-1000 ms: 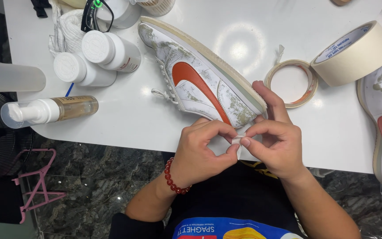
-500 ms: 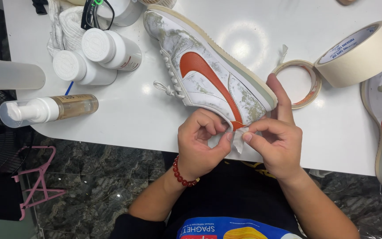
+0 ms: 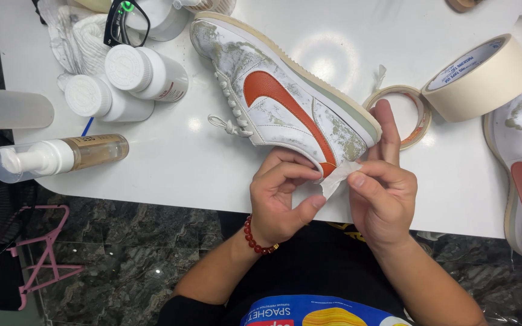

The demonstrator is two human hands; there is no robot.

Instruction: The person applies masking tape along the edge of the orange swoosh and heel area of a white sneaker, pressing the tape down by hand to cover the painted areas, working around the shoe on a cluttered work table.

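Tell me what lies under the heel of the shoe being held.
Under the sneaker heel, a strip of masking tape is pinched by left hand and right hand. The tape's far end is hidden by fingers.

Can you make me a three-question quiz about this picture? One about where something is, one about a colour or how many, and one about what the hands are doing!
1. Where is the big tape roll?
A) right of the sneaker
B) on the floor
C) on the glasses

2. What colour is the curved stripe on the sneaker?
A) blue
B) orange-red
C) green

3. What are the left hand and right hand doing?
A) resting flat on the table
B) pinching a strip of tape at the sneaker's heel
C) holding a bottle

Answers: 1 A, it lies on the white table to the sneaker's right. 2 B, the stripe is orange-red on white. 3 B, both hands' fingers meet on the strip at the heel.
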